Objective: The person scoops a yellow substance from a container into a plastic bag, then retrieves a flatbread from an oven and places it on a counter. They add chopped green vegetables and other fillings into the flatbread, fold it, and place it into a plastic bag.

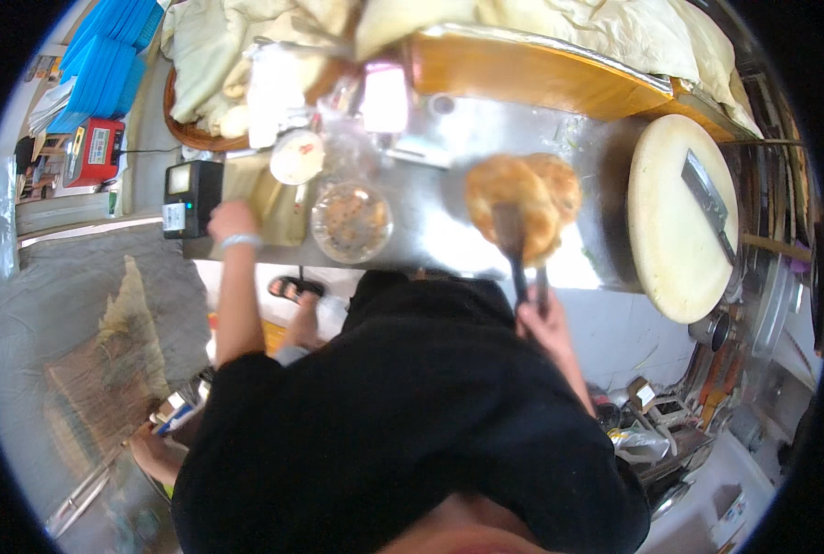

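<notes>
My right hand (546, 325) is closed round the handles of dark tongs (513, 245), which reach over the front edge of the metal counter. At their tip are round, browned flatbreads (499, 189), one partly behind the other. My left hand (234, 222), with a pale band at the wrist, is at the left edge of a stack of tan paper bags (278, 208); its fingers are blurred. Just left of it stands a small black box (192, 198) with a green light. A clear round bowl of dark-specked food (352, 222) sits to the right of the bags.
A knife (707, 198) lies on a round cutting board (675, 240) at the right. Behind the metal counter (606, 166), cloths cover a wooden box (532, 74) and a basket (176, 120). A red device (98, 152) stands far left. Another person's arm (153, 452) shows at lower left.
</notes>
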{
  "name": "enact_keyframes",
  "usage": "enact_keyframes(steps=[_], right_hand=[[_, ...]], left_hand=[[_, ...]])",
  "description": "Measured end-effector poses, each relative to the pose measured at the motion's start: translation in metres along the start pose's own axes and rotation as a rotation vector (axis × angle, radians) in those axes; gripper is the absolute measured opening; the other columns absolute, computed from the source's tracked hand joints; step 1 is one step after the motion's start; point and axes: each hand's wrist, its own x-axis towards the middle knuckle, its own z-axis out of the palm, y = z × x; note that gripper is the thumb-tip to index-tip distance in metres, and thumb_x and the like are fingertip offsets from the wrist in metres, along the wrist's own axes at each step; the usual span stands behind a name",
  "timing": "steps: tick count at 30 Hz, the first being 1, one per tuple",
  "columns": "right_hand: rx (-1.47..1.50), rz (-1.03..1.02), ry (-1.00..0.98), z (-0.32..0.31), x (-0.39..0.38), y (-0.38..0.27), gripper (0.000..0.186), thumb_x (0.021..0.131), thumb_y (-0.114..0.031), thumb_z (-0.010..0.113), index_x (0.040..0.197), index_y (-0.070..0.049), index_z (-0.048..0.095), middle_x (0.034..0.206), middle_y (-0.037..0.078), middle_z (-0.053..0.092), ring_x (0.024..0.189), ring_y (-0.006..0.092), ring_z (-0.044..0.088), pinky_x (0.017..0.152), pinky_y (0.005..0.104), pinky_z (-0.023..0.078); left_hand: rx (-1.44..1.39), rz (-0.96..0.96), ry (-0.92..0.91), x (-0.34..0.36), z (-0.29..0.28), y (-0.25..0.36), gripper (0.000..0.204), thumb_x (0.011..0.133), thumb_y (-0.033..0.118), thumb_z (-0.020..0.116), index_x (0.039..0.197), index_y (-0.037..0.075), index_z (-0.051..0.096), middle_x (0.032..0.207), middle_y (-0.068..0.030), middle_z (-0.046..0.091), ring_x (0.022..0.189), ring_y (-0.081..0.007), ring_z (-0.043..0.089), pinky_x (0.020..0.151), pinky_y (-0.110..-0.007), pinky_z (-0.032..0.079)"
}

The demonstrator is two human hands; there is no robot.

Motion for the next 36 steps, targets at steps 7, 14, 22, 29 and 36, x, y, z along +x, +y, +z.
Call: enact_keyframes(steps=[7, 14, 22, 29, 36], right_hand=[[-0.131, -0.011, -0.046, -0.079, 0.015, -0.033, 0.029, 0.077, -0.005, 0.061, 0.093, -0.005, 0.037, 0.052, 0.001, 0.046, 0.037, 0.0100, 0.044, 0.034, 0.0200, 0.032], [-0.321, -0.228, 0.000, -0.116, 0.020, -0.050, 0.033, 0.071, -0.005, 0.065, 0.090, -0.004, 0.039, 0.053, 0.000, 0.049, 0.042, 0.0066, 0.045, 0.040, 0.0181, 0.035], [-0.539, -0.285, 0.180, -0.135, 0.008, -0.028, 0.036, 0.066, -0.007, 0.070, 0.087, -0.004, 0.041, 0.054, 0.000, 0.050, 0.048, 0.0052, 0.047, 0.045, 0.0182, 0.038], [-1.325, -0.260, 0.126, -0.158, 0.041, 0.031, 0.038, 0.071, -0.028, 0.064, 0.096, -0.007, 0.045, 0.066, 0.010, 0.058, 0.053, 0.0255, 0.058, 0.050, 0.0355, 0.047], [-1.474, -0.336, 0.031, -0.164, 0.051, 0.060, 0.034, 0.074, -0.022, 0.060, 0.101, -0.008, 0.044, 0.068, 0.009, 0.057, 0.054, 0.0262, 0.057, 0.047, 0.0350, 0.048]], left_hand=[[-0.161, 0.061, 0.586, -0.153, -0.153, -0.013, 0.027, 0.071, 0.013, 0.057, 0.096, 0.011, 0.064, 0.081, -0.0088, 0.056, 0.076, -0.0221, 0.056, 0.064, -0.033, 0.048], [-0.678, 0.654, 0.676, -0.217, -0.183, 0.146, 0.046, 0.058, 0.004, 0.061, 0.103, 0.012, 0.061, 0.076, -0.0057, 0.048, 0.072, -0.0229, 0.050, 0.062, -0.032, 0.044], [-1.044, 0.969, 0.446, -0.196, -0.096, 0.278, 0.028, 0.070, 0.006, 0.057, 0.098, 0.006, 0.060, 0.092, -0.0113, 0.055, 0.077, -0.0292, 0.051, 0.066, -0.037, 0.044], [-1.299, 0.678, -0.337, -0.185, -0.045, 0.295, 0.029, 0.083, 0.022, 0.047, 0.101, 0.001, 0.056, 0.094, -0.0201, 0.059, 0.087, -0.0374, 0.054, 0.077, -0.039, 0.043], [-1.255, 0.499, -0.189, -0.192, -0.053, 0.288, 0.029, 0.087, 0.025, 0.042, 0.099, 0.004, 0.058, 0.090, -0.0201, 0.059, 0.085, -0.0380, 0.053, 0.077, -0.040, 0.042]])
